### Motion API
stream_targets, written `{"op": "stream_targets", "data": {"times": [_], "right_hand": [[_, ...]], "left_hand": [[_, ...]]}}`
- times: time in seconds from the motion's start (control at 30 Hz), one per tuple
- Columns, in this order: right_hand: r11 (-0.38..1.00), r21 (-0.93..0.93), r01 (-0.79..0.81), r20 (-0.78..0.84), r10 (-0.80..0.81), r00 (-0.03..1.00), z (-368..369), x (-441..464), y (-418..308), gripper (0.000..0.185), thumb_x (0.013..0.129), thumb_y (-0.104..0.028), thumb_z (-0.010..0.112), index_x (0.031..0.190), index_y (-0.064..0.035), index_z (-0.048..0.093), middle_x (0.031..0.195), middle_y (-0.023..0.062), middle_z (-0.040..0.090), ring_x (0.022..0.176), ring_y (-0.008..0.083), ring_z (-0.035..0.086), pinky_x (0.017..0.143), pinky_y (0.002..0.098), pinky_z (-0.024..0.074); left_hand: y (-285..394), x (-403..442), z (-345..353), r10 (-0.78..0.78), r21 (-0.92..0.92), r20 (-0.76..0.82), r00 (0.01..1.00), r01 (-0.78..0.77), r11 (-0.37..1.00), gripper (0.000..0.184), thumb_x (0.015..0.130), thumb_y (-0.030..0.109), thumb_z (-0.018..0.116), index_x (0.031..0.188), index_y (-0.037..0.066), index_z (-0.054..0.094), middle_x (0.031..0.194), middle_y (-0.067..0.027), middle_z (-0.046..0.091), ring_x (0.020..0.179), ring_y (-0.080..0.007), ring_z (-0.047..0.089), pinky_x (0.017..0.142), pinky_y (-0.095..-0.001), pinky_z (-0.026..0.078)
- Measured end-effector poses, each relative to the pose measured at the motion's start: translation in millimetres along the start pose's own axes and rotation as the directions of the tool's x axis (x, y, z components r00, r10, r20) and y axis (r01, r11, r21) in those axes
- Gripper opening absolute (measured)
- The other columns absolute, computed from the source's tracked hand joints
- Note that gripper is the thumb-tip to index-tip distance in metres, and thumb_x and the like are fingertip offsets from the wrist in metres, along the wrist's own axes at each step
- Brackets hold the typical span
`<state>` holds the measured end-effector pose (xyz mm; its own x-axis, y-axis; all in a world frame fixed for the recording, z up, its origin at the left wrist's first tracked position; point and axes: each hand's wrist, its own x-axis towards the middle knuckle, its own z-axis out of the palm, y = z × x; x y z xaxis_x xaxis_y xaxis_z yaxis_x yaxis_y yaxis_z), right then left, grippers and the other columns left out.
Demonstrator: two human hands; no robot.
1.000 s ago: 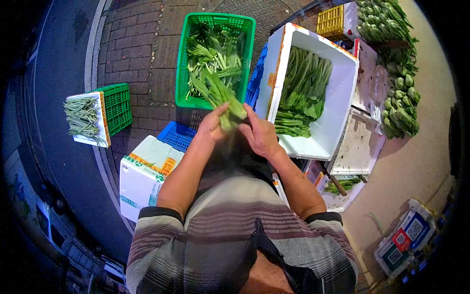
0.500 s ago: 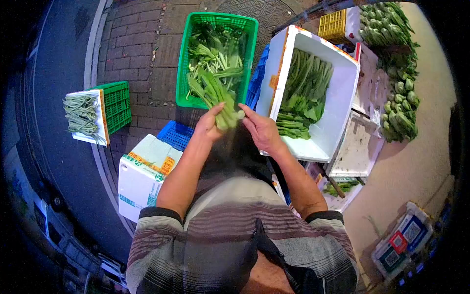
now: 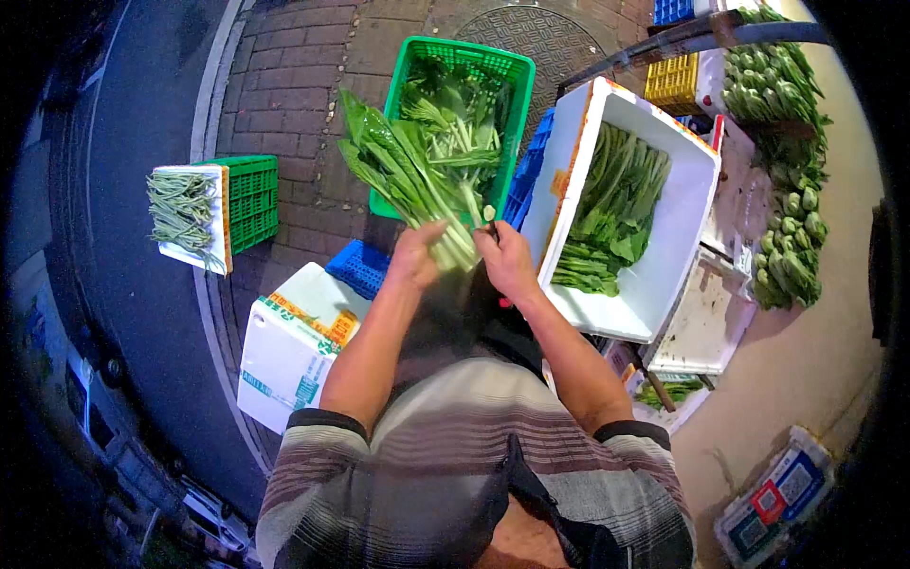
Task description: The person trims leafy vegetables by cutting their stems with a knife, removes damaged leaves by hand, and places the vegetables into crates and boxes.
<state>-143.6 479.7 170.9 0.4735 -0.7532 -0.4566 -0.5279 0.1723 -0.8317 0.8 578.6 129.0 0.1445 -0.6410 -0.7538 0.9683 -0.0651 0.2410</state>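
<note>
My left hand (image 3: 417,254) is closed around the pale stalks of a bunch of leafy greens (image 3: 398,161). Its broad leaves point up and left, across the near left side of a green plastic crate (image 3: 391,76). The stalk ends reach toward my right hand (image 3: 509,261), which is closed in a pinch just to the right. A small pale bit and something dark show at its fingertips, too small to name. Loose leaves and stems (image 3: 464,142) lie inside the crate.
Right of the crate, a white foam box (image 3: 697,190) holds long leafy greens (image 3: 607,204). A closed foam box (image 3: 284,365) and a blue crate (image 3: 358,268) stand at left. Long beans (image 3: 180,213) lie on a foam lid over another green crate (image 3: 256,199).
The bunch of greens now extends farther up and left, with more leaf showing. Both hands appear lower and slightly right, and the whole view has shifted the same way.
</note>
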Motion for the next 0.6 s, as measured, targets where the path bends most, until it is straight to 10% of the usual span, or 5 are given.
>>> {"op": "stream_targets", "data": {"times": [0.23, 0.37, 0.6], "right_hand": [[0.807, 0.580, -0.110, -0.204, 0.275, 0.940, 19.6, 10.8, 36.1, 0.023, 0.098, -0.027, 0.058, 0.095, -0.0041, 0.056, 0.070, -0.0011, 0.053, 0.053, 0.0067, 0.048, 0.050, 0.0229, 0.0436], [0.938, 0.292, -0.186, -0.128, 0.231, 0.965, 8.7, 24.0, 50.9, 0.039, 0.098, -0.036, 0.055, 0.095, 0.0018, 0.063, 0.076, 0.0088, 0.062, 0.065, 0.0192, 0.057, 0.061, 0.0349, 0.0456], [0.885, -0.001, -0.465, 0.175, 0.458, 0.872, 15.0, 53.5, 123.7, 0.063, 0.097, -0.058, 0.046, 0.103, 0.0013, 0.066, 0.071, 0.0059, 0.059, 0.057, 0.0136, 0.054, 0.048, 0.0314, 0.0431]], "left_hand": [[-13.0, 9.2, -8.1, 0.089, -0.231, -0.180, 0.980, -0.130, 0.964, 0.034, 0.088, 0.010, 0.065, 0.117, -0.004, 0.056, 0.112, -0.0188, 0.063, 0.106, -0.0338, 0.062, 0.096, -0.0493, 0.051], [-5.3, 6.9, -34.5, 0.119, -0.225, -0.165, 0.979, -0.155, 0.962, 0.035, 0.092, 0.015, 0.061, 0.122, 0.000, 0.055, 0.114, -0.0141, 0.064, 0.106, -0.0315, 0.063, 0.096, -0.0551, 0.051], [7.8, -4.7, -44.1, 0.121, -0.081, -0.107, 0.987, -0.130, 0.988, 0.034, 0.091, 0.013, 0.061, 0.122, -0.001, 0.055, 0.114, -0.0151, 0.066, 0.103, -0.0326, 0.065, 0.087, -0.0536, 0.056]]}}
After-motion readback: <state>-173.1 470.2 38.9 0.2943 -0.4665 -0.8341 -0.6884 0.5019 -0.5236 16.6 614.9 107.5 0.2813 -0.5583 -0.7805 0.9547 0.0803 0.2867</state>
